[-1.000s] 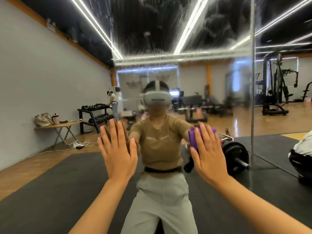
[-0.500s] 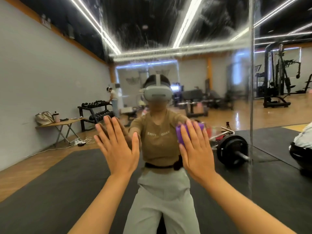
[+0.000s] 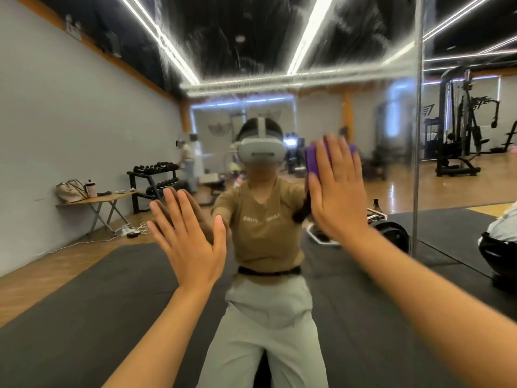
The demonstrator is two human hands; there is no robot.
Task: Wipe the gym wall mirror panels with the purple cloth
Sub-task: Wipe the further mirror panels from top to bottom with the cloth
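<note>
The wall mirror panel [image 3: 349, 37] fills the view, with wet streaks across its upper part. My right hand [image 3: 337, 191] lies flat with straight fingers, pressing the folded purple cloth [image 3: 313, 161] against the glass at about head height. Only the cloth's left edge and top right corner show past my fingers. My left hand [image 3: 187, 242] rests flat on the mirror lower down and to the left, fingers spread, holding nothing.
A vertical seam [image 3: 417, 130] splits this panel from the one to the right. Reflected in the glass are my own figure, black floor mats, a dumbbell rack [image 3: 154, 180], a folding table [image 3: 98, 203], a barbell plate [image 3: 391, 236] and gym machines.
My right hand has slid the purple cloth up the glass and slightly right after first moving left. My left hand has stayed flat in nearly the same place.
</note>
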